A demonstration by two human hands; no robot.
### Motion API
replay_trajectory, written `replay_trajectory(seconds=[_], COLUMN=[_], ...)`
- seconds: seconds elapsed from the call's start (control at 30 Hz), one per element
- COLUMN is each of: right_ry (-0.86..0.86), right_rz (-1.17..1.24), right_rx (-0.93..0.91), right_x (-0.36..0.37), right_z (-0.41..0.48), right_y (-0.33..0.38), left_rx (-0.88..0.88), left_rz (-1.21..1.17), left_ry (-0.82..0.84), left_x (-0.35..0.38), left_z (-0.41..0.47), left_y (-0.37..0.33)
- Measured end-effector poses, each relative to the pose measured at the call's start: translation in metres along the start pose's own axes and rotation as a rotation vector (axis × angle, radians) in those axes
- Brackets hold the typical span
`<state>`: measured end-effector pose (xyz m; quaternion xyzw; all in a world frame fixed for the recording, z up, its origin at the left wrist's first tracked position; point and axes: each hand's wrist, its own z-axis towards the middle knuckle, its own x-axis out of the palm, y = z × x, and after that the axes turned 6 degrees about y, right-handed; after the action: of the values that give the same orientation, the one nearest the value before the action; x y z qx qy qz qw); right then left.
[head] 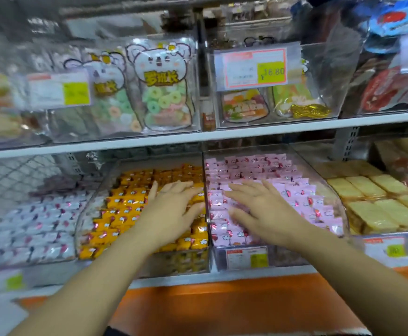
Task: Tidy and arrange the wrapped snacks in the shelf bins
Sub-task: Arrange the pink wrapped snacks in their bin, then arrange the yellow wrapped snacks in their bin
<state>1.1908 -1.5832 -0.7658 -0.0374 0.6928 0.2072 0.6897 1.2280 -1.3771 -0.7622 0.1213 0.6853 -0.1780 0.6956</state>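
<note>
On the lower shelf, several clear bins stand side by side. My left hand (pixel 174 209) lies flat with spread fingers on the orange wrapped snacks (pixel 125 209) in the middle bin. My right hand (pixel 261 209) lies flat, fingers spread, on the pink wrapped snacks (pixel 302 192) in the bin to the right. A clear divider wall (pixel 206 190) runs between the two hands. Left of the orange bin lies a bin of white wrapped snacks (pixel 30 229). Neither hand curls round a packet.
To the far right is a bin of yellow wrapped cakes (pixel 377 204). The upper shelf (pixel 222 135) carries clear bins of bagged gummy candy (pixel 164 93) and price tags (pixel 255 69). An orange ledge (pixel 222 304) runs below the bins.
</note>
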Motion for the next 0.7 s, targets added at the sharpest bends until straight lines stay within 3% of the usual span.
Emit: replay_trajectory(seconds=[0.1,0.27,0.7], right_ry=[0.031,0.051,0.057], right_rz=[-0.017,0.012,-0.069], right_rx=[-0.085,-0.057,-0.058], right_x=[0.016,0.029,0.026], right_z=[0.018,0.03,0.025], right_y=[0.038,0.053,0.059], left_rx=[-0.045,-0.075,-0.16], left_rz=[0.03,0.005,0.015], left_ry=[0.034,0.198,0.292], left_x=[0.007,0.031,0.038], left_z=[-0.025,-0.038,-0.007], left_y=[0.023,0.036,0.036])
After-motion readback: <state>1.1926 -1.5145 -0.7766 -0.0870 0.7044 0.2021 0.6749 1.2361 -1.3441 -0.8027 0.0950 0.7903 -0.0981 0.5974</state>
